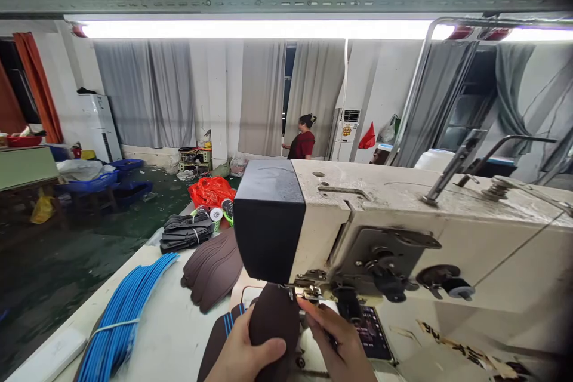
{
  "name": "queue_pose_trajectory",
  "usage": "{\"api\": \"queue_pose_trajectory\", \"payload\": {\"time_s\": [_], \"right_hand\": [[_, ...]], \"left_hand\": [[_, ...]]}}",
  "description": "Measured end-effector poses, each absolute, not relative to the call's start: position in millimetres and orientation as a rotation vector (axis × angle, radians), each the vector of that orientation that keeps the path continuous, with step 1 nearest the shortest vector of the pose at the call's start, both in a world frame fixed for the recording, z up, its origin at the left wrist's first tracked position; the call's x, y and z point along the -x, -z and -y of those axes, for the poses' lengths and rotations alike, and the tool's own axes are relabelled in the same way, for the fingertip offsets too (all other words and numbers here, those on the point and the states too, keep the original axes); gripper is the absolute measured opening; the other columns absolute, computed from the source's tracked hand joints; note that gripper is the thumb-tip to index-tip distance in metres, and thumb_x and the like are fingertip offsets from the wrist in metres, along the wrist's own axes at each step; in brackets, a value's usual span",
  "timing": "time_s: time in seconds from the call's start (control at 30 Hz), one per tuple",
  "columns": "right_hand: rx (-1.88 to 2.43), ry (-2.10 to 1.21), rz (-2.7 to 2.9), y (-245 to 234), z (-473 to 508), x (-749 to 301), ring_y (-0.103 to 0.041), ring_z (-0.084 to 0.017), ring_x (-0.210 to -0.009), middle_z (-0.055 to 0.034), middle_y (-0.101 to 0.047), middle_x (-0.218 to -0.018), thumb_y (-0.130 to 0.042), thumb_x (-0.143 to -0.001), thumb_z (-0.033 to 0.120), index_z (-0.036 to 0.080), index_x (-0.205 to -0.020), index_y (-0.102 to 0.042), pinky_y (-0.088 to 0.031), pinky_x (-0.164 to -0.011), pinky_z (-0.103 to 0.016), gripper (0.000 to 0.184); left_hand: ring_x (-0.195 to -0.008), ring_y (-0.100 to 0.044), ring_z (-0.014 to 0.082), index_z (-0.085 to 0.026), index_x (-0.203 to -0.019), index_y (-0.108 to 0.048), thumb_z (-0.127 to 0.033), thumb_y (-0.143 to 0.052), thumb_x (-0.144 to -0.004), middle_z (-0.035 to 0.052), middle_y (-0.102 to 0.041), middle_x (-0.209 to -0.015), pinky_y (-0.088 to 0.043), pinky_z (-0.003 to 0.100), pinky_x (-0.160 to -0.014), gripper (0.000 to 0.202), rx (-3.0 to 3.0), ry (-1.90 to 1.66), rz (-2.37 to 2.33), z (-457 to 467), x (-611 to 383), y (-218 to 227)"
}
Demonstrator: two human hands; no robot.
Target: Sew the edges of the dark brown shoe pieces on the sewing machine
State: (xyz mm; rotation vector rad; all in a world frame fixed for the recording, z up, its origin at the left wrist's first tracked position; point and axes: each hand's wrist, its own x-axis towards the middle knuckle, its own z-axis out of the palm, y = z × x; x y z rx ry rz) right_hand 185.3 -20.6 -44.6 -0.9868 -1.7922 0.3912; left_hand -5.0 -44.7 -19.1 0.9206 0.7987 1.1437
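Note:
A dark brown, rounded fabric piece [274, 325] lies under the needle area of a white sewing machine [403, 191] with a black end cover. My left hand [246, 349] grips this piece, thumb on top and fingers at its left side. At its right edge, close to the presser foot [308, 292], are the fingertips of my right hand [335, 340]. Its fingers are closed together, and a small dark thing shows partly beneath them, too hidden to name. Under my left hand lies another dark piece with blue stripes [219, 334].
Brown fabric pieces [215, 268] lie fanned left of the machine, near a tied black bundle [185, 233] and tied blue strips [123, 310]. A red plastic bag [210, 191] sits behind. A phone [373, 334] rests under the machine arm. A person [303, 140] stands by the curtains.

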Motion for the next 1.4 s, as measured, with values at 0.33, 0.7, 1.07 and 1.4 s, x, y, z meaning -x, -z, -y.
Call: {"api": "queue_pose_trajectory", "payload": {"time_s": [0.33,0.7,1.07,1.4], "right_hand": [[1.026,-0.395,1.852,54.4,17.1,-190.7,-0.07,-0.018,-0.089,-0.0078,-0.074,-0.1,-0.05,-0.092,0.036,0.029,-0.122,-0.062,-0.056,-0.078,-0.026,0.034],[0.99,-0.455,1.87,40.6,22.8,-188.1,-0.069,-0.018,-0.082,-0.0074,-0.073,-0.093,-0.049,-0.092,0.023,0.023,-0.118,-0.065,-0.054,-0.073,-0.026,0.031],[0.972,-0.54,1.816,39.4,23.5,-184.6,-0.068,-0.018,-0.086,-0.0053,-0.072,-0.097,-0.049,-0.091,0.021,0.026,-0.116,-0.066,-0.053,-0.078,-0.026,0.03],[1.009,-0.481,1.855,48.1,20.0,-186.3,-0.068,-0.018,-0.082,-0.0074,-0.072,-0.09,-0.048,-0.093,0.026,0.024,-0.119,-0.064,-0.053,-0.071,-0.025,0.031]], "left_hand": [[-0.091,-0.067,0.0308,-0.015,-0.104,-0.063,-0.042,-0.083,-0.053,0.0138,-0.073,-0.097,-0.052,0.039,-0.083,0.061,-0.799,-1.333,-0.887,28.6,-16.0,30.7],[-0.091,-0.067,0.0257,-0.018,-0.111,-0.056,-0.039,-0.08,-0.059,0.0082,-0.073,-0.095,-0.055,0.031,-0.075,0.06,-0.874,-1.333,-0.994,45.6,-21.5,14.7],[-0.051,-0.058,0.0097,-0.021,-0.113,-0.05,-0.033,-0.083,-0.055,0.0004,-0.068,-0.077,-0.04,0.017,-0.04,0.068,-0.923,-0.947,-0.917,30.1,9.1,1.1],[-0.055,-0.06,0.0085,-0.015,-0.087,-0.052,-0.014,-0.076,-0.055,0.0029,-0.071,-0.075,-0.039,0.015,-0.043,0.039,-0.905,-1.015,-0.971,8.2,11.2,-10.5]]}}
